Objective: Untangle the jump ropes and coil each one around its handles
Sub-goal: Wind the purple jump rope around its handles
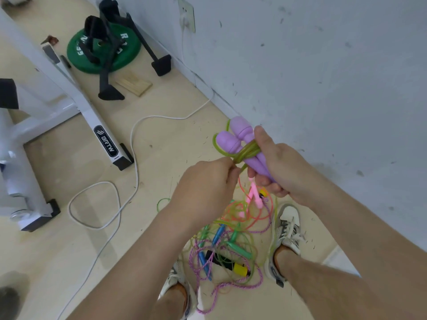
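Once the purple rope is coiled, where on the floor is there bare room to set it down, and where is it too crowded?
Bare floor lies between the white cable and the wall, ahead of the hands. Another bare patch sits inside the cable's loop. It is crowded between the shoes, where the tangled ropes lie.

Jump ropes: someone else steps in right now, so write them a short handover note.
Right hand grips the two purple handles together. Left hand pinches the green rope, already wrapped several turns around them. Left to do: finish and secure that coil. The tangled pile on the floor between the shoes, with pink, blue, green and yellow-black handles, is untouched.
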Available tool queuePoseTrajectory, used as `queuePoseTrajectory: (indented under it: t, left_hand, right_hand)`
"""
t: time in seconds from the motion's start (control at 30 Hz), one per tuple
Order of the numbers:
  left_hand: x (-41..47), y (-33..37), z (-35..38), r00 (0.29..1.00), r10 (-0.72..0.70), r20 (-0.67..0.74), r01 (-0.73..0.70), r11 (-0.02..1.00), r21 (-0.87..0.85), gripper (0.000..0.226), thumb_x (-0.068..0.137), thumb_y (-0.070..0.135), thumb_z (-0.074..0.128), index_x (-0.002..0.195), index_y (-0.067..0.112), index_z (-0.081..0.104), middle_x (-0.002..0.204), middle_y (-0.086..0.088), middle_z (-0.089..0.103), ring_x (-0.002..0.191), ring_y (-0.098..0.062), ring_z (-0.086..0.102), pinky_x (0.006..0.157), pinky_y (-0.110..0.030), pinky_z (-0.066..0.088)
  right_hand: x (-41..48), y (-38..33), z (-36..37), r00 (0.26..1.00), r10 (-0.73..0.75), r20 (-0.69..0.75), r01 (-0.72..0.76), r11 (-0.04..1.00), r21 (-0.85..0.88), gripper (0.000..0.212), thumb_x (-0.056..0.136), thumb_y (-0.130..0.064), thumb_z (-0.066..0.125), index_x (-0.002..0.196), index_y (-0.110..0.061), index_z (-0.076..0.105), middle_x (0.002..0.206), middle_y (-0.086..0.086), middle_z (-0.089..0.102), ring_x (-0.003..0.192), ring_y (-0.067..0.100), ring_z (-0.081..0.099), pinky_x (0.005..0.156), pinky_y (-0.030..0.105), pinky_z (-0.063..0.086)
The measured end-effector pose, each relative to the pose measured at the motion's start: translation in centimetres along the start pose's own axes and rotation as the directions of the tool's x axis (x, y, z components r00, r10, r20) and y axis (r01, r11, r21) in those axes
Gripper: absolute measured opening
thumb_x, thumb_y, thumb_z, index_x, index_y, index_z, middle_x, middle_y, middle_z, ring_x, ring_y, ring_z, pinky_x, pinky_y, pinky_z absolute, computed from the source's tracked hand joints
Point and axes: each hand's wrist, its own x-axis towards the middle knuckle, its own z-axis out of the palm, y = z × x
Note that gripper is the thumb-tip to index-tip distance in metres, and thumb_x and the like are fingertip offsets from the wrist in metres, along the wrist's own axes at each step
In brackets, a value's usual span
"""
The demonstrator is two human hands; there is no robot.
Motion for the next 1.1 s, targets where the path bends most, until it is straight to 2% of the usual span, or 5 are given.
queuePoseTrajectory:
  t: [0.23,0.4,0.67,0.8,1.1]
  left_hand:
    - [-0.6,0.3,-0.4,0.953,0.301,-0.045,-0.259,0.881,0.396,0.027,0.059,0.013,0.084,0.061,0.016,0.057,0.056,0.0,0.05,0.042,-0.028,0.052,0.041,-0.022,0.026]
    - [-0.7,-0.9,-0.5,0.906,0.414,-0.087,-0.377,0.883,0.278,0.014,0.073,0.019,0.075,0.082,0.013,0.067,0.077,-0.003,0.059,0.061,-0.028,0.059,0.041,-0.036,0.047]
    - [-0.5,-1.9,-2.1,0.985,0.172,0.032,-0.152,0.934,-0.324,0.034,0.073,0.052,0.058,0.103,0.035,0.057,0.093,0.015,0.07,0.073,-0.001,0.06,0.067,-0.026,0.048]
    - [-0.6,-1.5,-1.6,0.927,0.234,0.294,-0.163,0.955,-0.248,0.019,0.08,0.039,0.073,0.098,0.037,0.073,0.062,0.028,0.059,0.055,0.009,0.048,0.057,-0.016,0.033]
    - [0.0,-2.0,-1.6,0.949,0.122,0.291,0.015,0.904,-0.427,0.01,0.066,0.03,0.08,0.072,0.026,0.072,0.069,-0.003,0.069,0.06,-0.014,0.055,0.06,-0.029,0.043]
  right_hand:
    - [1.2,1.1,-0.5,0.965,-0.179,-0.192,0.087,0.909,-0.407,0.071,0.097,-0.062,0.025,0.058,-0.014,0.059,0.059,0.01,0.064,0.066,0.03,0.06,0.072,0.035,0.049]
    - [0.8,1.4,0.5,0.991,0.038,0.127,0.031,0.867,-0.497,0.082,0.093,-0.069,0.019,0.058,-0.009,0.063,0.04,0.0,0.054,0.038,0.02,0.046,0.049,0.024,0.041]
    - [-0.4,0.3,-0.3,0.749,0.254,0.612,0.03,0.909,-0.415,0.094,0.061,-0.087,0.033,0.085,-0.003,0.068,0.056,0.001,0.047,0.037,0.008,0.029,0.039,0.016,0.02]
    - [-1.1,0.4,0.5,0.67,0.386,0.634,0.205,0.725,-0.657,0.041,0.076,-0.043,0.078,0.068,-0.01,0.057,0.054,0.001,0.042,0.047,0.016,0.035,0.046,0.024,0.03]
    - [-1.5,0.5,2.3,0.844,-0.091,0.528,0.536,0.128,-0.835,0.026,0.087,-0.019,0.06,0.064,-0.014,0.048,0.055,-0.001,0.038,0.048,0.012,0.037,0.049,0.026,0.038]
